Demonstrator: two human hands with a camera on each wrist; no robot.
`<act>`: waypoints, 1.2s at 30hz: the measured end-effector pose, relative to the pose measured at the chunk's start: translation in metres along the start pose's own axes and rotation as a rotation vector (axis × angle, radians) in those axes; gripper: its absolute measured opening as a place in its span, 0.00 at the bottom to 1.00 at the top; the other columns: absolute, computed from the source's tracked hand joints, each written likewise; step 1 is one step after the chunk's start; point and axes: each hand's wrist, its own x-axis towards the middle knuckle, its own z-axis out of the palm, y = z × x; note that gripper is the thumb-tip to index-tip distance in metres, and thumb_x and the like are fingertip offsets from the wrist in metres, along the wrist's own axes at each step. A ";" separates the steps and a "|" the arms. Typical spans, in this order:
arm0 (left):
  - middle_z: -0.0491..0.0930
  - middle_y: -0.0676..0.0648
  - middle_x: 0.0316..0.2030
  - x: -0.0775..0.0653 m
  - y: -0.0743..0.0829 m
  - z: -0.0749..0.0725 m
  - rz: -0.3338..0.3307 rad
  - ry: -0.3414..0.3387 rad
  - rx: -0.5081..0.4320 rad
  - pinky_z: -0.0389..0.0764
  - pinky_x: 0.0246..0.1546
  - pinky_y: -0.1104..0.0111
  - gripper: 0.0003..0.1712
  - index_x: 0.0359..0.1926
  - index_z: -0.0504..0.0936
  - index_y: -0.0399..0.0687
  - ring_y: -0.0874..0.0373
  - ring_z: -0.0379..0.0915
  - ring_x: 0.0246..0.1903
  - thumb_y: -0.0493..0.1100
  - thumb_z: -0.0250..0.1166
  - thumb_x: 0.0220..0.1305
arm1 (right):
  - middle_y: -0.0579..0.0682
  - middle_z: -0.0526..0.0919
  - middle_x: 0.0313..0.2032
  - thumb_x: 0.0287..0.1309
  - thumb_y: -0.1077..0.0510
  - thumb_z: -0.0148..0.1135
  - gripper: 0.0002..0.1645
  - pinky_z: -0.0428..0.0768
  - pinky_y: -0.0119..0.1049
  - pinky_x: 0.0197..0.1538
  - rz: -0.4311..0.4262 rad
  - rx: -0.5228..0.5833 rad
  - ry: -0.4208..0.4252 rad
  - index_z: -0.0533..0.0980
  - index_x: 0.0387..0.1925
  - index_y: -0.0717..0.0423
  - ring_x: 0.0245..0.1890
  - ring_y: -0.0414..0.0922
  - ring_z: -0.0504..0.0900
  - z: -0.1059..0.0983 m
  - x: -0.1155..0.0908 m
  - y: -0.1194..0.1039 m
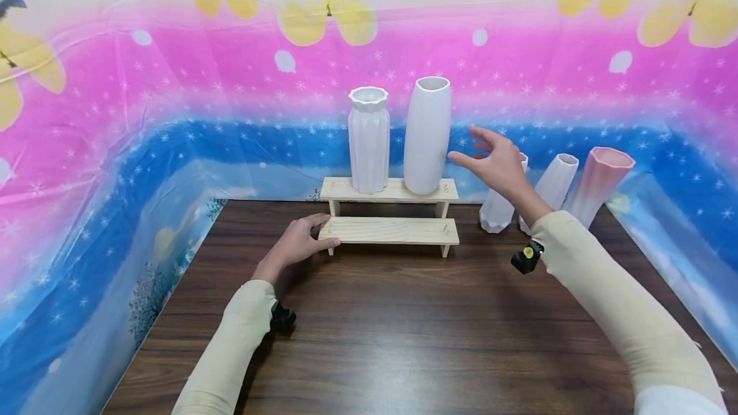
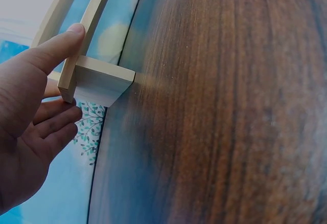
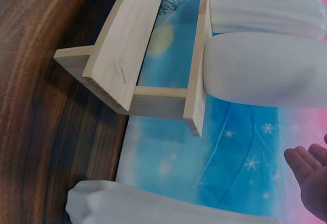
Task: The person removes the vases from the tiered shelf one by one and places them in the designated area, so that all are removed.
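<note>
This looks like a small staged booth built round a table [image 1: 369, 319]: a creased cloth [image 1: 415, 43], printed with snowflakes and yellow cartoon shapes, hangs behind the table and along its left and right sides like walls.

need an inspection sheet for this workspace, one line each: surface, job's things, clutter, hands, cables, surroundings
Surface: dark brown wood-grain table, with a glare patch toward the front.
Job's things: pale wooden two-step stand; on its upper step, a white fluted vase with scalloped rim and a smooth white tapered vase, both upright.
Clutter: nothing seen; two white faceted vases and a pink-to-white vase stand right of the stand.
Hands: left hand grips the lower step's left end; right hand holds nothing, beside the smooth vase.
Cables: nothing seen.
Surroundings: wrinkled pink, blue and cream printed sheet.
</note>
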 end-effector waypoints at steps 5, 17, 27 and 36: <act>0.67 0.38 0.73 0.000 0.000 0.000 -0.006 0.000 0.002 0.70 0.68 0.45 0.48 0.75 0.67 0.40 0.40 0.63 0.72 0.62 0.71 0.64 | 0.56 0.68 0.74 0.51 0.29 0.74 0.60 0.77 0.59 0.63 -0.001 0.016 -0.019 0.63 0.77 0.50 0.69 0.59 0.73 0.010 0.009 -0.004; 0.67 0.38 0.73 0.001 -0.002 0.002 -0.003 0.006 -0.005 0.70 0.68 0.45 0.48 0.75 0.67 0.40 0.40 0.63 0.71 0.63 0.71 0.63 | 0.50 0.67 0.74 0.46 0.26 0.74 0.63 0.75 0.59 0.65 0.024 0.072 -0.045 0.61 0.78 0.45 0.70 0.54 0.72 0.033 0.020 -0.007; 0.67 0.38 0.73 0.001 -0.001 0.001 -0.013 -0.003 -0.004 0.70 0.68 0.45 0.48 0.75 0.67 0.41 0.40 0.63 0.72 0.62 0.71 0.64 | 0.52 0.69 0.72 0.43 0.24 0.75 0.66 0.75 0.58 0.66 0.053 0.079 -0.033 0.60 0.78 0.46 0.69 0.53 0.73 0.044 0.029 -0.012; 0.67 0.37 0.73 0.001 0.000 0.000 -0.008 0.007 0.009 0.70 0.68 0.45 0.47 0.75 0.68 0.40 0.40 0.63 0.72 0.61 0.71 0.64 | 0.55 0.74 0.67 0.46 0.28 0.77 0.63 0.78 0.57 0.63 0.039 0.097 -0.045 0.61 0.76 0.51 0.64 0.54 0.76 0.050 0.033 -0.017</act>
